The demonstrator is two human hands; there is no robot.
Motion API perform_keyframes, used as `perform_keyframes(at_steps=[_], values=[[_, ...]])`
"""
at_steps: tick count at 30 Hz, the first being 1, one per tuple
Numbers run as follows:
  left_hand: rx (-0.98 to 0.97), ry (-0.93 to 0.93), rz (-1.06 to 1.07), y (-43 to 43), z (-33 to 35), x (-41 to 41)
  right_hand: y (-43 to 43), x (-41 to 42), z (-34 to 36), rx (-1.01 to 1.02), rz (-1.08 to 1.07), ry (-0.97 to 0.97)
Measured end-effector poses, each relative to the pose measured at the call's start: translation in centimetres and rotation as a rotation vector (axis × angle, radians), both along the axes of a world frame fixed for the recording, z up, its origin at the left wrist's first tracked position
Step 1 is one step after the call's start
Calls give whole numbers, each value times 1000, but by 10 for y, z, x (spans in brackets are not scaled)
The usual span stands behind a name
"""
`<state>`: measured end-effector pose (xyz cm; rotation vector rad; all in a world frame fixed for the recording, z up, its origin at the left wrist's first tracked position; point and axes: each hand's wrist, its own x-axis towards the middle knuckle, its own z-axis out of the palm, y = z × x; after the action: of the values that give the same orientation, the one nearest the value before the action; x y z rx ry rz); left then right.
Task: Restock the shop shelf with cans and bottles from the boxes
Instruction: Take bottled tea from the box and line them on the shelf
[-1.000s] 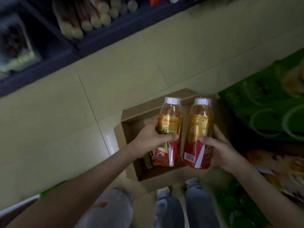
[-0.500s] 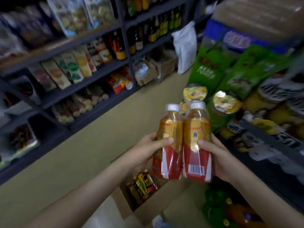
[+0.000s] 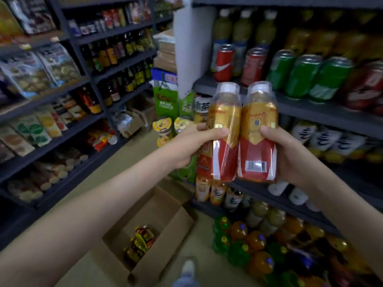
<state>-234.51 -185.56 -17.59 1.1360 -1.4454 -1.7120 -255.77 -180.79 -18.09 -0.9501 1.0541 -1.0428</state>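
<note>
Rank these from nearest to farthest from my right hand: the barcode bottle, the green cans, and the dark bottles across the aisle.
1. barcode bottle, held in the right hand itself.
2. green cans, on the shelf just above.
3. dark bottles, across the aisle, far left.

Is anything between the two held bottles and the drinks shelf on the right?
Nothing visible. The left hand grips the left bottle, the right hand the right bottle, both in open air before the drinks shelf.

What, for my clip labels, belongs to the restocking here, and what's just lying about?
Job: left hand holding left gold-and-red bottle; right hand holding right gold-and-red bottle; cardboard box; drinks shelf.
Lying about: snack bags; dark glass bottles; yellow-lidded cups.
</note>
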Motion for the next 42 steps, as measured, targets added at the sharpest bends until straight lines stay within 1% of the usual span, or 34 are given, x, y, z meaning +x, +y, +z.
perform_keyframes(at_steps=[6, 8, 11, 14, 18, 22, 28, 30, 34, 37, 40, 42], values=[[-196, 14, -121, 9, 55, -83, 35, -75, 63, -151, -141, 43], [-261, 48, -178, -1, 79, -107, 39, -98, 86, -230, -184, 114], [-385, 101, -240, -30, 120, -140, 41, -129, 118, -349, -344, 234], [-470, 201, -294, -53, 158, -173, 40, -159, 147, -477, -484, 265], [-538, 267, -323, -75, 190, -211, 30, -193, 190, -617, -590, 306], [-562, 286, -283, -94, 210, -240, 9, -217, 220, -714, -654, 301], [-592, 351, -236, -109, 244, -268, -28, -248, 249, -773, -644, 378], [-591, 378, -205, -106, 251, -273, -43, -257, 249, -755, -648, 401], [-578, 410, -144, -108, 257, -279, -76, -275, 241, -701, -638, 369], [-586, 419, -124, -112, 263, -281, -99, -285, 245, -698, -621, 426], [-607, 418, -117, -114, 268, -283, -118, -295, 250, -684, -593, 426], [-618, 416, -101, -117, 270, -283, -127, -301, 254, -655, -546, 473]])
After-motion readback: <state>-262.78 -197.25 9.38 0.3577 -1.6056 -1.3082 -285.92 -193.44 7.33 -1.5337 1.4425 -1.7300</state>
